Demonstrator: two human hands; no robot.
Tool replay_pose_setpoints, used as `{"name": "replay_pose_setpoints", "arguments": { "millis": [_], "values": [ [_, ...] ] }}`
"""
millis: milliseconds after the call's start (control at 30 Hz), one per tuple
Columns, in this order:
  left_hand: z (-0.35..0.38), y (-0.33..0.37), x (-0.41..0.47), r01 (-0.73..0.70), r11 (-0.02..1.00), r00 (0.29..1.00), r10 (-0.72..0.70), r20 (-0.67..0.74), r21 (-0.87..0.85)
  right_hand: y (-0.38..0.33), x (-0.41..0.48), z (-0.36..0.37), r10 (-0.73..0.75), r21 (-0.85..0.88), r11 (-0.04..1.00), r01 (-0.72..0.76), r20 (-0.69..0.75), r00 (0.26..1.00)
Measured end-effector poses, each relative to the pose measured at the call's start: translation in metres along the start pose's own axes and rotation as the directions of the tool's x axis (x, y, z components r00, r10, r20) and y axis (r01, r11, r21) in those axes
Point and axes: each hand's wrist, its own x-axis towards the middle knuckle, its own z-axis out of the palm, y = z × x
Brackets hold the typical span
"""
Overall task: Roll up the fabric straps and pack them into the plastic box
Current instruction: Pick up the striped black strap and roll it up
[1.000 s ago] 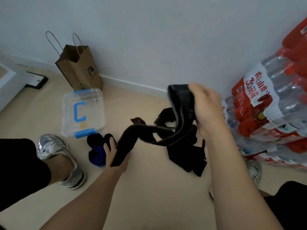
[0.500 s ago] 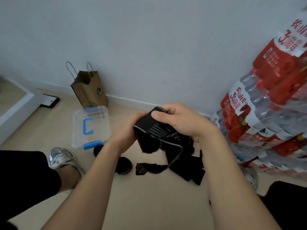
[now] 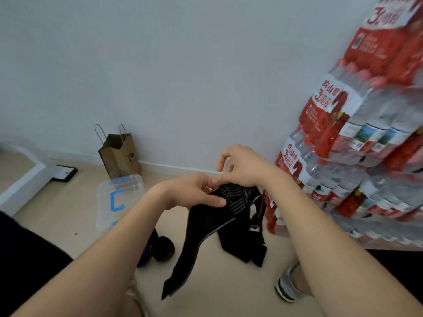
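Both hands held the strap [image 3: 212,223] in mid-air. The left hand [image 3: 192,193] gripped it, thumb across the striped end, which the right hand [image 3: 242,167] pinched with curled fingertips. Its tail hung loose toward 6 o'clock and could twist, slackening the roll. The closed plastic box [image 3: 128,193] lay at 9 o'clock.

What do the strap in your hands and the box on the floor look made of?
Strap: black woven fabric, probably elastic, matte, pale stripes, hanging limp.
Box: clear hard-looking plastic, slightly glossy, floor showing through, blue latches.
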Motion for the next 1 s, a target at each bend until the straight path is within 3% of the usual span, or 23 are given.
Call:
{"name": "replay_pose_setpoints", "arguments": {
  "millis": [100,233,333,467,567,633,733,833,1000],
  "values": [
    [-0.004,0.011,0.007,0.018,1.000,0.997,-0.018,-0.080,-0.003,0.001,-0.004,-0.007,0.045,-0.068,0.997,-0.044,0.016,0.999],
    [-0.027,0.030,0.018,0.030,0.989,0.986,-0.006,-0.165,0.144,0.011,-0.006,-0.035,0.117,-0.117,0.989,-0.095,0.201,0.973],
    [-0.047,0.044,0.027,0.032,0.986,0.972,0.008,-0.235,0.166,0.027,0.005,-0.047,0.191,-0.260,0.959,-0.116,0.287,0.939],
    [-0.072,0.054,0.044,0.106,0.970,0.946,-0.031,-0.321,0.217,0.050,0.032,-0.064,0.347,-0.457,0.851,-0.261,0.116,0.931],
    [-0.085,0.054,0.057,0.147,0.980,0.931,-0.091,-0.353,0.135,0.055,0.053,-0.090,0.378,-0.397,0.845,-0.358,-0.030,0.925],
    [-0.093,0.054,0.065,0.138,0.981,0.961,-0.098,-0.260,0.139,0.051,0.066,-0.104,0.352,-0.309,0.866,-0.394,-0.185,0.918],
    [-0.102,0.059,0.079,0.110,0.982,0.987,-0.090,-0.136,0.153,0.030,0.084,-0.105,0.250,-0.210,0.927,-0.311,-0.272,0.929],
    [-0.112,0.062,0.089,0.106,0.982,0.985,-0.082,-0.154,0.159,0.012,0.095,-0.087,0.180,-0.150,0.957,-0.249,-0.367,0.913],
    [-0.131,0.051,0.092,0.099,0.991,0.982,-0.083,-0.170,0.088,0.003,0.117,-0.072,0.014,-0.299,0.942,-0.156,-0.428,0.904]
  ]
}}
